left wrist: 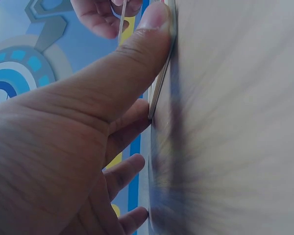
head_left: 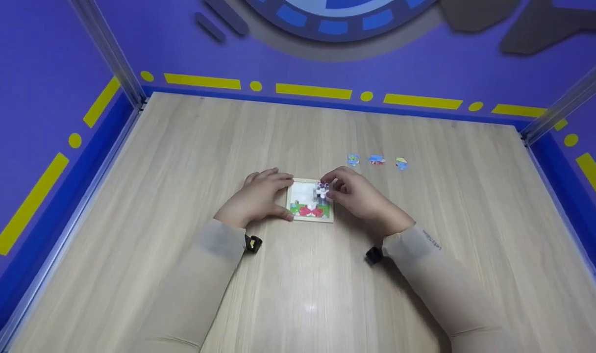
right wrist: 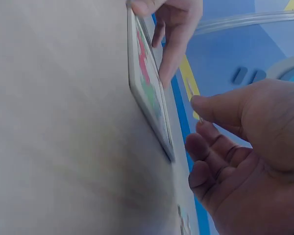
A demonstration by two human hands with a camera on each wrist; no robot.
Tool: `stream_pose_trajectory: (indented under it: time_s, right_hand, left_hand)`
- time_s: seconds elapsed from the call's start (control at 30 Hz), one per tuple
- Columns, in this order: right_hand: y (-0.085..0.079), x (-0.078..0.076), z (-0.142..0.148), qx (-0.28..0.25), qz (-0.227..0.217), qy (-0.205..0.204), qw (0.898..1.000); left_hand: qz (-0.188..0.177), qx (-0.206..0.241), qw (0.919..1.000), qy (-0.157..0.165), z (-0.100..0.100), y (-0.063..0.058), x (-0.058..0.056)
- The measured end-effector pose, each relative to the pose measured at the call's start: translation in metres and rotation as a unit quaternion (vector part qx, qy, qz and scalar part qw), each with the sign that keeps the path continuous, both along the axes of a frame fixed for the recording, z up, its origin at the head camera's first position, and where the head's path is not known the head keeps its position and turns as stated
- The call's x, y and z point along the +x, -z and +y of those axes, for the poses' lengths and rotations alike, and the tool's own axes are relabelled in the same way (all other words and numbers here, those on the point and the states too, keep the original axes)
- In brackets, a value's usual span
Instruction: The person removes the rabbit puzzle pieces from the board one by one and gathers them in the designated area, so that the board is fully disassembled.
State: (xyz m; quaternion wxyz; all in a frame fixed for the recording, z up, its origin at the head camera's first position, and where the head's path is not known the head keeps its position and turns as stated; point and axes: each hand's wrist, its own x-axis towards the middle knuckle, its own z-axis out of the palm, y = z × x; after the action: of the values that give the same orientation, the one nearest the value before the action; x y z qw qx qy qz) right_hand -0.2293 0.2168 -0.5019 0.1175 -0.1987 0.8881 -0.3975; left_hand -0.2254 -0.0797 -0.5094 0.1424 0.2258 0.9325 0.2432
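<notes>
Your sleeves [head_left: 195, 289] lie before the frame [head_left: 312, 220]; your left hand [head_left: 256, 197], fingers extended, touches its left edge; your right hand [head_left: 360, 194] pinches a puzzle piece [head_left: 322, 190] over its right side (three loose pieces [head_left: 376, 160] beyond it).

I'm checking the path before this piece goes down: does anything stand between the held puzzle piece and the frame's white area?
Nothing visible does. The right hand pinches the puzzle piece over the wooden frame; the wrist views show open air between them. The left hand touches the frame's left side.
</notes>
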Motion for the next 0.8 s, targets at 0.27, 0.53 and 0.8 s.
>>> stream_pose_trajectory:
  time_s: [0.27,0.53,0.8]
  right_hand:
    - [-0.004,-0.005,0.030,0.009,0.029,0.011,0.999]
    - [-0.004,-0.012,0.071,0.005,0.028,0.047,0.998]
    - [0.000,-0.015,0.111,0.022,0.034,0.082,0.996]
  left_hand:
    - [-0.002,-0.003,1.0000,0.001,0.000,-0.001,0.000]
    - [-0.001,-0.002,1.0000,-0.001,0.001,0.001,0.000]
    - [-0.010,0.007,0.9999,-0.005,0.002,-0.001,0.001]
